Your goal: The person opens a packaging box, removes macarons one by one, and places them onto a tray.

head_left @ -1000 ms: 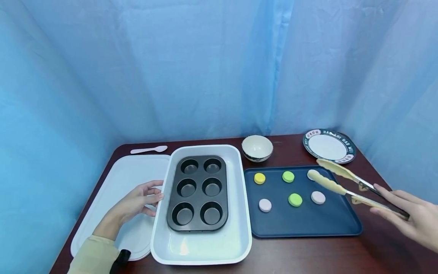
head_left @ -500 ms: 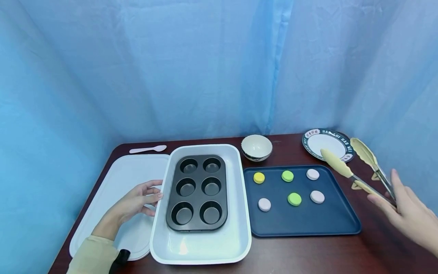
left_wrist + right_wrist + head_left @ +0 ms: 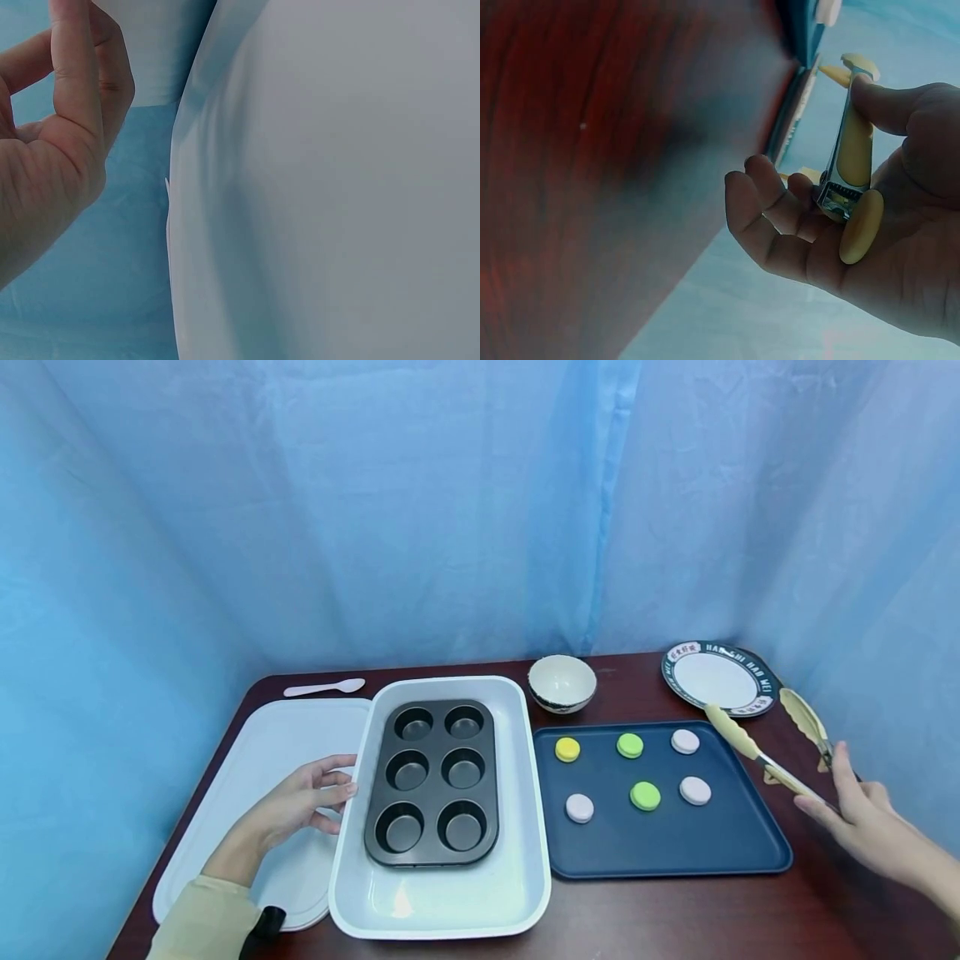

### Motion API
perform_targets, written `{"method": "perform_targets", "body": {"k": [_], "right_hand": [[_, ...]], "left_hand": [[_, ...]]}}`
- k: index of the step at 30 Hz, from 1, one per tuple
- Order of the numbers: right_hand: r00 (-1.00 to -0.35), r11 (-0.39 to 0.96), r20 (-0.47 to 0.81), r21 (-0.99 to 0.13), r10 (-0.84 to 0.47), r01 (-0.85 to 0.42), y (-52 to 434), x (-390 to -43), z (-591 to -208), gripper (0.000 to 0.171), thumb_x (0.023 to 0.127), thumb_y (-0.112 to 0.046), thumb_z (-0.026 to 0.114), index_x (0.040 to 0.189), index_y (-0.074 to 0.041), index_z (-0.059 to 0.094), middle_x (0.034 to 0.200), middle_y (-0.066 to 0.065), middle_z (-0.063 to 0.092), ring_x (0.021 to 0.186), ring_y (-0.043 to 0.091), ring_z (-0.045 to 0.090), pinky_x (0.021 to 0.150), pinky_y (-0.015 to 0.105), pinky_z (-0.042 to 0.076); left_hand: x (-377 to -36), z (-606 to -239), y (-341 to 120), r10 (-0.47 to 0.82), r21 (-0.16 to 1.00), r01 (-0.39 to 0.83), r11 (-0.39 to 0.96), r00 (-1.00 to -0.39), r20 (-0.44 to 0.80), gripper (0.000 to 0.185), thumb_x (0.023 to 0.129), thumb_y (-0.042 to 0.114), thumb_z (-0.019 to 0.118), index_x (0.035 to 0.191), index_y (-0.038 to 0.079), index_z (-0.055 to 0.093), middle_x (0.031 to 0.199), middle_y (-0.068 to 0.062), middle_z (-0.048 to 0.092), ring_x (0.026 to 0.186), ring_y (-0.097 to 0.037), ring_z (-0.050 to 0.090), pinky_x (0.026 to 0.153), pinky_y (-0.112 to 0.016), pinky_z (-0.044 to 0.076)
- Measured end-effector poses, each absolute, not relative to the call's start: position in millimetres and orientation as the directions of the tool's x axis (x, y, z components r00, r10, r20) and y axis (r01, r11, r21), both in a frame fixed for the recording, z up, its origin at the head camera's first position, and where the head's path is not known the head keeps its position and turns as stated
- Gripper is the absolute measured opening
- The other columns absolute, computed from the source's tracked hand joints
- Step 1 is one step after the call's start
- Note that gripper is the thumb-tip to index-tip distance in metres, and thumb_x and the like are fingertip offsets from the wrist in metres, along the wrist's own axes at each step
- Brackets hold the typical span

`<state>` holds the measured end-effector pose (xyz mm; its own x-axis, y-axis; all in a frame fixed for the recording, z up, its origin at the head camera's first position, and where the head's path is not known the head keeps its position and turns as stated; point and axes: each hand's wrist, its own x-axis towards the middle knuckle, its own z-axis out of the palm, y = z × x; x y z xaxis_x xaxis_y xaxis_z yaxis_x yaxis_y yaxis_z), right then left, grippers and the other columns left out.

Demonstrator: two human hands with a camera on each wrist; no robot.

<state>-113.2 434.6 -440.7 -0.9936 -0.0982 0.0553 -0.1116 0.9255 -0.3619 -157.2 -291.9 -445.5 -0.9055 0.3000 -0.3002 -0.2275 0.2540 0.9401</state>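
Observation:
In the head view my left hand (image 3: 303, 799) is at the left rim of a white deep tray (image 3: 442, 920), fingertips right at its edge, fingers loosely bent. A dark muffin tin (image 3: 433, 783) lies inside that tray. My right hand (image 3: 870, 818) holds spread tongs (image 3: 776, 768) with pale yellow tips, beyond the right edge of a dark blue tray (image 3: 697, 843). Nothing is between the tips. On the blue tray lie several macarons: a yellow one (image 3: 567, 749), green ones (image 3: 645, 796) and pale pink ones (image 3: 695, 791). The right wrist view shows the tongs' handle (image 3: 855, 154) within the palm.
A white board (image 3: 262, 752) lies under my left forearm, with a pale pink spoon (image 3: 324, 688) behind it. A bowl (image 3: 562, 683) stands behind the trays. A dark-rimmed plate (image 3: 716, 678) sits at the back right. Blue curtains (image 3: 450, 510) enclose the table (image 3: 637, 918).
My right hand has drawn the tongs back to the right, off the blue tray, and their arms now stand wider apart. A pale pink macaron at the back right is uncovered. The left hand has stayed.

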Motion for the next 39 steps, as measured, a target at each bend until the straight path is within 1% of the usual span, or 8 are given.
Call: {"method": "perform_targets", "body": {"k": [10, 14, 17, 20, 23, 25, 28, 39], "right_hand": [[-0.996, 0.926, -0.059, -0.376, -0.066, -0.039, 443.2, -120.7, -450.6, 0.098, 0.107, -0.033, 0.051, 0.146, 0.015, -0.025, 0.123, 0.065, 0.024, 0.109, 0.075, 0.034, 0.082, 0.078, 0.038], [-0.987, 0.91, -0.142, -0.414, -0.071, -0.006, 445.0, -123.6, -450.2, 0.107, 0.106, -0.04, 0.053, 0.142, 0.014, -0.031, 0.136, 0.062, 0.002, 0.125, 0.075, 0.019, 0.095, 0.081, 0.028], [-0.978, 0.919, -0.202, -0.392, -0.046, 0.037, 446.4, -125.9, -449.2, 0.113, 0.104, -0.047, 0.054, 0.14, 0.019, -0.03, 0.137, 0.061, -0.002, 0.127, 0.074, 0.015, 0.097, 0.08, 0.028], [-0.971, 0.953, -0.237, -0.29, 0.017, 0.088, 447.1, -129.1, -447.0, 0.115, 0.1, -0.058, 0.054, 0.141, 0.027, -0.012, 0.124, 0.057, 0.034, 0.113, 0.069, 0.043, 0.082, 0.071, 0.046], [-0.961, 0.966, -0.265, -0.22, 0.077, 0.138, 447.0, -130.7, -445.4, 0.111, 0.096, -0.065, 0.054, 0.135, 0.028, 0.009, 0.087, 0.035, 0.055, 0.08, 0.051, 0.061, 0.062, 0.057, 0.052], [-0.956, 0.965, -0.274, -0.204, 0.105, 0.164, 446.8, -130.7, -444.5, 0.106, 0.094, -0.068, 0.055, 0.129, 0.025, 0.018, 0.072, 0.02, 0.053, 0.067, 0.038, 0.06, 0.055, 0.05, 0.051], [-0.957, 0.964, -0.266, -0.205, 0.114, 0.171, 446.2, -130.1, -444.0, 0.099, 0.093, -0.069, 0.055, 0.121, 0.021, 0.022, 0.066, 0.012, 0.049, 0.059, 0.029, 0.057, 0.052, 0.045, 0.048], [-0.949, 0.958, -0.279, -0.199, 0.144, 0.204, 443.7, -129.2, -445.7, 0.101, 0.092, -0.071, 0.054, 0.121, 0.02, 0.02, 0.066, 0.014, 0.05, 0.059, 0.031, 0.058, 0.053, 0.049, 0.05]], "left_hand": [[-157.6, -445.8, -291.2, 0.303, 0.94, -0.23, 0.253, -0.904, -0.302, 0.065, 0.098, 0.019, 0.069, 0.153, 0.004, 0.039, 0.118, -0.022, 0.061, 0.086, -0.029, 0.068, 0.072, -0.049, 0.063], [-158.2, -446.1, -291.7, 0.301, 0.94, -0.232, 0.252, -0.904, -0.304, 0.065, 0.097, 0.021, 0.07, 0.153, 0.004, 0.039, 0.118, -0.022, 0.061, 0.086, -0.029, 0.068, 0.072, -0.049, 0.063], [-158.7, -446.7, -292.6, 0.304, 0.94, -0.229, 0.253, -0.904, -0.301, 0.065, 0.097, 0.021, 0.07, 0.153, 0.004, 0.039, 0.119, -0.021, 0.062, 0.086, -0.03, 0.068, 0.072, -0.049, 0.063], [-158.8, -447.3, -293.5, 0.3, 0.94, -0.23, 0.254, -0.905, -0.302, 0.066, 0.097, 0.021, 0.07, 0.153, 0.005, 0.039, 0.12, -0.021, 0.062, 0.086, -0.029, 0.067, 0.072, -0.048, 0.063], [-158.7, -447.6, -294.0, 0.295, 0.939, -0.23, 0.257, -0.906, -0.303, 0.066, 0.097, 0.021, 0.07, 0.153, 0.005, 0.039, 0.121, -0.021, 0.062, 0.087, -0.029, 0.067, 0.072, -0.048, 0.063], [-158.5, -447.4, -294.0, 0.294, 0.938, -0.231, 0.258, -0.906, -0.304, 0.066, 0.097, 0.021, 0.07, 0.153, 0.005, 0.039, 0.122, -0.021, 0.061, 0.087, -0.029, 0.067, 0.073, -0.048, 0.063], [-158.0, -446.9, -293.7, 0.293, 0.937, -0.233, 0.259, -0.906, -0.306, 0.065, 0.097, 0.021, 0.07, 0.153, 0.005, 0.039, 0.122, -0.021, 0.061, 0.087, -0.029, 0.068, 0.073, -0.048, 0.063], [-157.9, -446.7, -292.5, 0.293, 0.936, -0.24, 0.259, -0.904, -0.313, 0.066, 0.098, 0.022, 0.07, 0.153, 0.005, 0.038, 0.122, -0.021, 0.061, 0.088, -0.03, 0.068, 0.073, -0.048, 0.063]]}}
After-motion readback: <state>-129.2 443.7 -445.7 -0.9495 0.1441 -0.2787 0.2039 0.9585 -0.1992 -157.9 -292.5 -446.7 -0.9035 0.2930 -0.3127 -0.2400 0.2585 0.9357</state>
